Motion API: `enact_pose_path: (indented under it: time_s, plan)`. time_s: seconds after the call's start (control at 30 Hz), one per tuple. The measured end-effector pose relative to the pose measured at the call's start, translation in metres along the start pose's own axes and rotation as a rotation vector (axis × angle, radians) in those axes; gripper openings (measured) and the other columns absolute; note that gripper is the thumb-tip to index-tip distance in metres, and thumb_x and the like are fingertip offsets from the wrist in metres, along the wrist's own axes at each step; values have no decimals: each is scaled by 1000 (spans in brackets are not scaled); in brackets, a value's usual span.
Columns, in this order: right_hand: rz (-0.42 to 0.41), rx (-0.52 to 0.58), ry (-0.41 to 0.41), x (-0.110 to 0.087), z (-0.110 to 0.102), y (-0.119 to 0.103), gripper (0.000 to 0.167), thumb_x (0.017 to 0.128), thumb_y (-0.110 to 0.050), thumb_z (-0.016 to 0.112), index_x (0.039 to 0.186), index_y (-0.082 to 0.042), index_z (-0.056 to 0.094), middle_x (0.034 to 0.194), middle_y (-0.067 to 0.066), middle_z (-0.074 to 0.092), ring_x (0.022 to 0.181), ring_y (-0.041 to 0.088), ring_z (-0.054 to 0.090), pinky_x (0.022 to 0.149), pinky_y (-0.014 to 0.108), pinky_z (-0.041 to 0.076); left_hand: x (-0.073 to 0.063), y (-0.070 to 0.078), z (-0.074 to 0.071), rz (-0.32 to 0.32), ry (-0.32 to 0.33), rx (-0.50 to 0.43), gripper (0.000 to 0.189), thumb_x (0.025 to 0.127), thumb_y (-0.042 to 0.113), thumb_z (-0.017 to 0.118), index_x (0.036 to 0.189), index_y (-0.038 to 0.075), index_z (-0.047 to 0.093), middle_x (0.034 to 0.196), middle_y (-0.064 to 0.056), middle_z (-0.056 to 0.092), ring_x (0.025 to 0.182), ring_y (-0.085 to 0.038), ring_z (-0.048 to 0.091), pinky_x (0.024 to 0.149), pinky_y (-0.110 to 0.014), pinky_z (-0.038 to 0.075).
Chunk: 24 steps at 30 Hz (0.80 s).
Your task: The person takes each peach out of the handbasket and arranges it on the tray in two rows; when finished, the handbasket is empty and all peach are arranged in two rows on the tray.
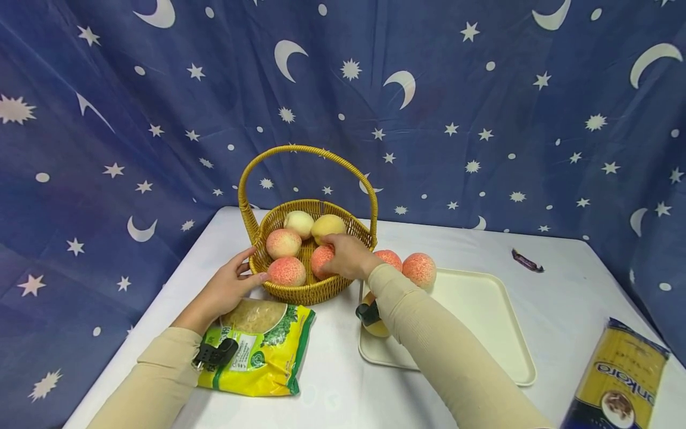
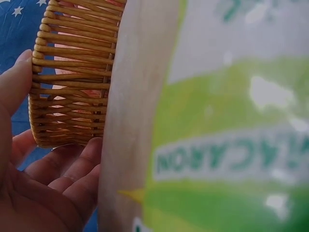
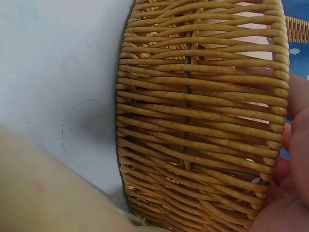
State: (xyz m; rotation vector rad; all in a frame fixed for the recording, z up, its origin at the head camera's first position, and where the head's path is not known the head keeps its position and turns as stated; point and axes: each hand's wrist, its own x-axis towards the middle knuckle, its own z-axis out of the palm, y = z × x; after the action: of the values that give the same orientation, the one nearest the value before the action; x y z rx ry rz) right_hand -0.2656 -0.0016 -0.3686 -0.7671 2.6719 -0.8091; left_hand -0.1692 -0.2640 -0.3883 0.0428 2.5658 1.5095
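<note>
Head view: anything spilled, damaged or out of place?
Nothing looks spilled or damaged, but a small wrapped piece lies alone at the right rear of the table, apart from the basket and tray, looking stray.

Eight round fruits (image 1: pixel 420 270) were counted — five pink-speckled ones (image 1: pixel 283 243) and three pale yellow ones (image 1: pixel 328 226), one of the latter partly hidden. One wicker basket (image 1: pixel 311 294) and one cream tray (image 1: pixel 477 319) were seen. Two printed bags were shown, one yellow-and-green bag (image 1: pixel 273 354) and one gold-and-blue bag (image 1: pixel 616 378), along with one small wrapped sweet (image 1: pixel 527 261), one table (image 1: pixel 334 363) and one starred cloth (image 1: pixel 455 89). Two hands were counted — one left hand (image 1: pixel 231 289) and one right hand (image 1: pixel 347 256).
</note>
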Motion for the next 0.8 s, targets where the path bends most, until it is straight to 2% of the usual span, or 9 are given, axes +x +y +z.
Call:
enact_pose_path:
  time_s: [0.27, 0.47, 0.8]
  plan:
    - [-18, -9, 7, -2, 0, 0, 69, 82, -23, 83, 144, -8, 56, 140, 8, 59, 131, 25, 50, 110, 37, 37, 0, -2, -1, -21, 4, 15, 85, 101, 37, 62, 162, 10, 10, 157, -33, 24, 140, -47, 34, 104, -57, 42]
    - [-12, 56, 32, -6, -7, 0, 66, 82, -23, 82, 141, -7, 58, 136, 10, 60, 123, 25, 53, 103, 38, 44, -1, 1, -1, -23, 8, 28, 84, 101, 38, 62, 162, 10, 10, 157, -33, 23, 140, -48, 33, 105, -58, 41]
    - [-18, 135, 59, -14, -11, 2, 64, 84, -24, 81, 142, -7, 58, 137, 10, 58, 117, 23, 56, 98, 35, 47, 0, -1, -1, -19, 10, 30, 85, 101, 38, 62, 162, 10, 10, 157, -33, 25, 142, -45, 31, 106, -57, 40]
